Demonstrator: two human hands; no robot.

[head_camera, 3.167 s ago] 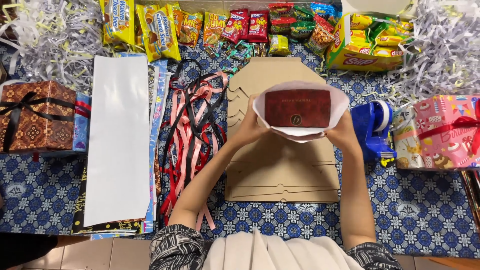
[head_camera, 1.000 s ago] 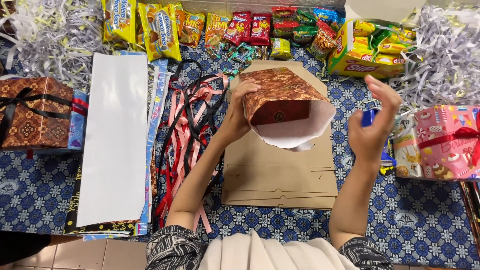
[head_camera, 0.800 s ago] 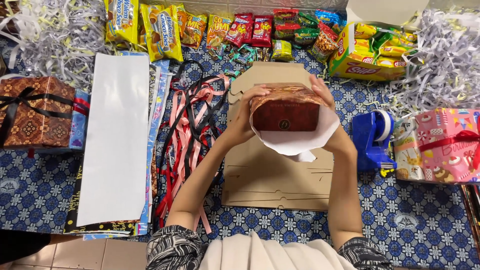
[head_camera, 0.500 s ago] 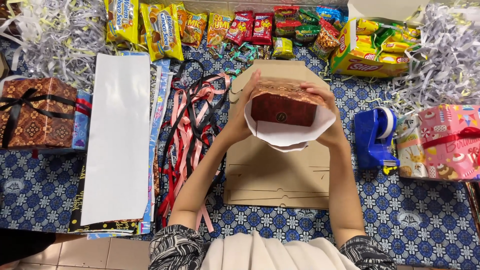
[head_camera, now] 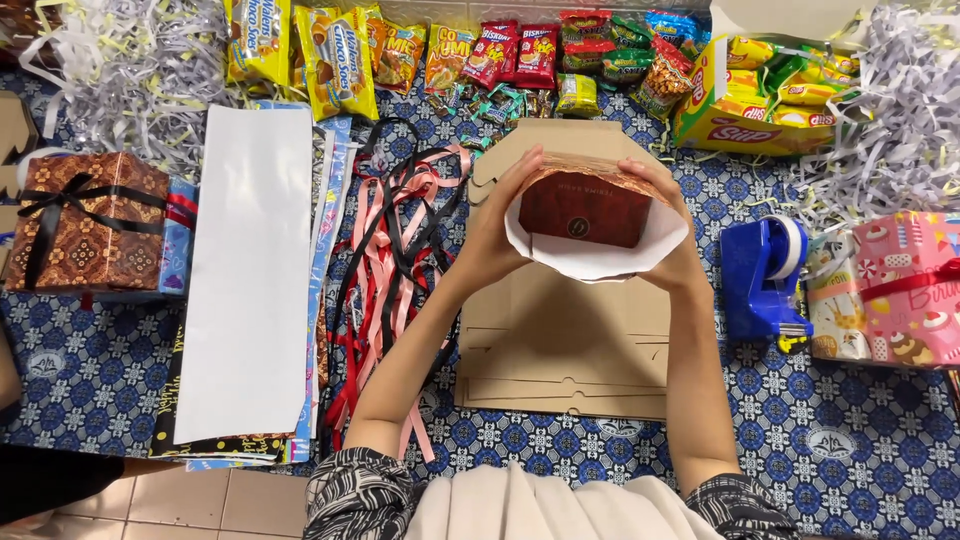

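Here, in the head view, both hands hold a dark red patterned box [head_camera: 583, 205] lifted above a stack of flat cardboard cut-outs [head_camera: 565, 345]. The left hand [head_camera: 497, 228] is closed on the box's left side, fingers curled over its top edge; the right hand [head_camera: 668, 238] grips the right side the same way. White wrapping paper [head_camera: 600, 262] curves under and around the box between the two palms, its unprinted side facing up. Just left of the left forearm lies a tangle of pink, red and black ribbons [head_camera: 392, 255], and further left a long white sheet [head_camera: 248, 270] and a brown wrapped box tied with black ribbon [head_camera: 88, 220]. Near the right hand's outer side stands a blue tape dispenser [head_camera: 765, 275], with a pink gift box [head_camera: 905, 290] beyond it. Past the fingertips runs a row of snack packets [head_camera: 430, 50].
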